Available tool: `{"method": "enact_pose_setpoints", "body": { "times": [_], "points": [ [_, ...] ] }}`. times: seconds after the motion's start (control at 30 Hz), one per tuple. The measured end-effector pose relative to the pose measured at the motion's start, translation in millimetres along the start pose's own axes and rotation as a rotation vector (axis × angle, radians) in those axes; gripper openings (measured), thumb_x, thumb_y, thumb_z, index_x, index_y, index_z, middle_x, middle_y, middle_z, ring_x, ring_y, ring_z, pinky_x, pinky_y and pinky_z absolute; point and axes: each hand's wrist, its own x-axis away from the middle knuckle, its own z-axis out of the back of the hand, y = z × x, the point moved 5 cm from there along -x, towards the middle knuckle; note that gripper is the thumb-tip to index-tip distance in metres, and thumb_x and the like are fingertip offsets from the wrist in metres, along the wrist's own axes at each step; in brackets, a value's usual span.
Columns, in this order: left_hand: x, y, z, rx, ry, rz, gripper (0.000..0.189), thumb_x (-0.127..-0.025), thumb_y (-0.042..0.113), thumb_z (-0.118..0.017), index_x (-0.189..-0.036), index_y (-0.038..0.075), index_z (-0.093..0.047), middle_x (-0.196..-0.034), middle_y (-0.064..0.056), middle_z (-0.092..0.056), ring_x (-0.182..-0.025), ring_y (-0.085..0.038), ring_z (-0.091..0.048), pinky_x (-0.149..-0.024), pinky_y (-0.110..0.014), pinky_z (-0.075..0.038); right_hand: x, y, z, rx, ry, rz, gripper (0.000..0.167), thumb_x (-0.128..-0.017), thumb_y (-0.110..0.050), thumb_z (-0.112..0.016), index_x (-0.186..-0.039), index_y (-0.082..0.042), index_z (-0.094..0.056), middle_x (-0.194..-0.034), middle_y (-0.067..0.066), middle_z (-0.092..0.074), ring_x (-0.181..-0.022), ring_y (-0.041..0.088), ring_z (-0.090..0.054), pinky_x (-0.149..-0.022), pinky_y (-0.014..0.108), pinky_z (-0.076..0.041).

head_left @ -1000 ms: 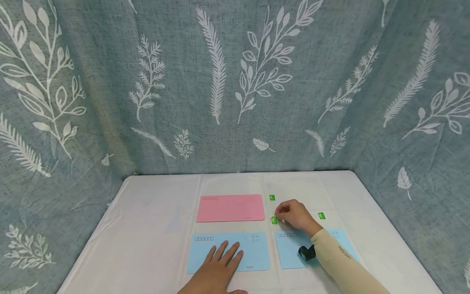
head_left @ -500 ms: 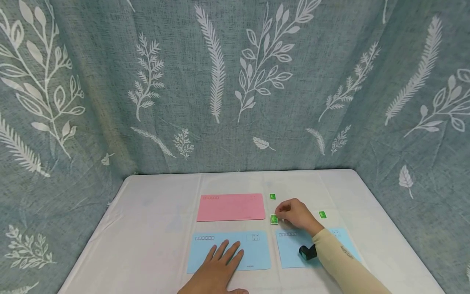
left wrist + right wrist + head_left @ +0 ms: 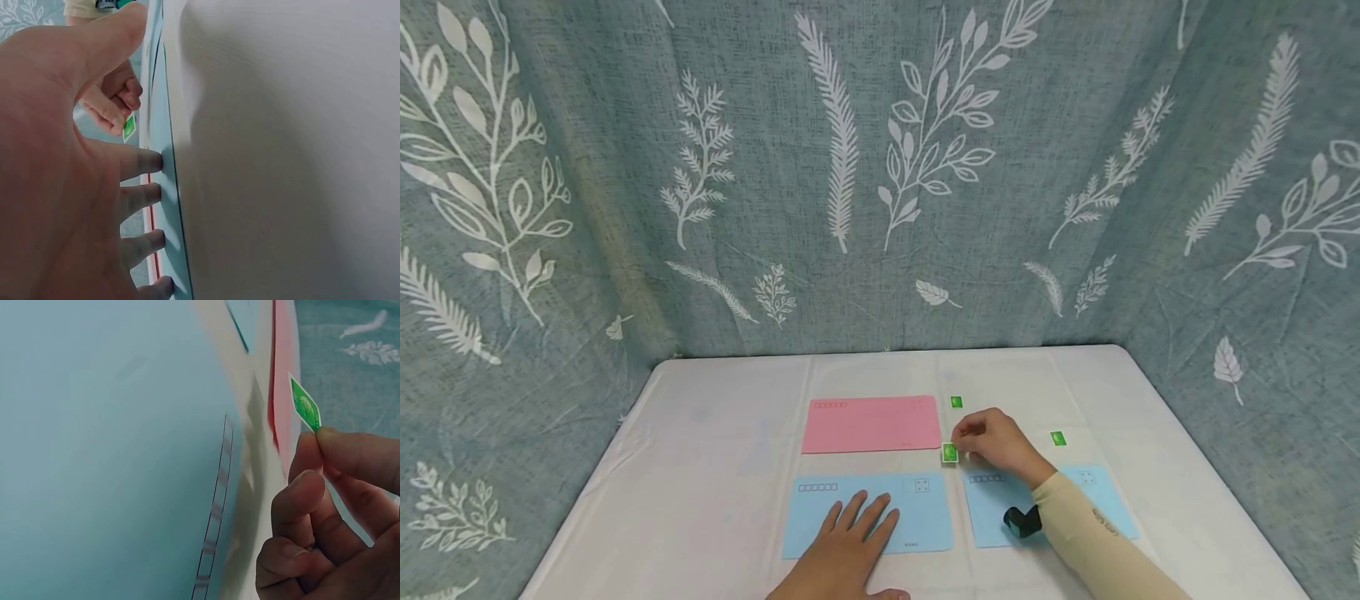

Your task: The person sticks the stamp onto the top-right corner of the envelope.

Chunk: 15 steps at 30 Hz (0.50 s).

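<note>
Between thumb and forefinger, my right hand (image 3: 997, 446) pinches a green postage stamp (image 3: 950, 452) with a white border by one edge. In the right wrist view the stamp (image 3: 305, 404) is held up off the surface, tilted. My left hand (image 3: 844, 550) lies with spread, straight fingers on a blue envelope (image 3: 917, 521), fingertips touching it. That envelope has a row of small boxes at its upper left and a stamp square at its upper right. A second blue envelope (image 3: 988, 517) lies under my right forearm, partly hidden.
A pink envelope (image 3: 871, 425) lies behind the left blue one. Two more green stamps lie on the white table: a back stamp (image 3: 957, 402) and a right stamp (image 3: 1058, 438). A black wrist camera (image 3: 1022, 522) sits on my right wrist. A patterned curtain (image 3: 865, 208) surrounds the table.
My right hand has moved a little to the left with the stamp, toward the left blue envelope. The left hand stays where it was.
</note>
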Motion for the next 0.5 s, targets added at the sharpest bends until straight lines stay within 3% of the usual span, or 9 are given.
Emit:
{"method": "enact_pose_setpoints", "body": {
  "times": [0.5],
  "points": [
    [-4.3, 6.2, 4.0, -0.052, -0.010, 0.028, 0.100, -0.094, 0.081, -0.059, -0.161, 0.007, -0.051, -0.167, -0.015, -0.043, -0.153, -0.045, -0.037, -0.115, -0.071, -0.035, 4.4, -14.7, -13.6, -0.028, -0.024, 0.068, 0.009, -0.099, -0.008, -0.078, -0.091, -0.012, -0.080, -0.084, -0.002, -0.070, -0.071, 0.017, -0.063, -0.066, 0.032, -0.056]
  ]
}}
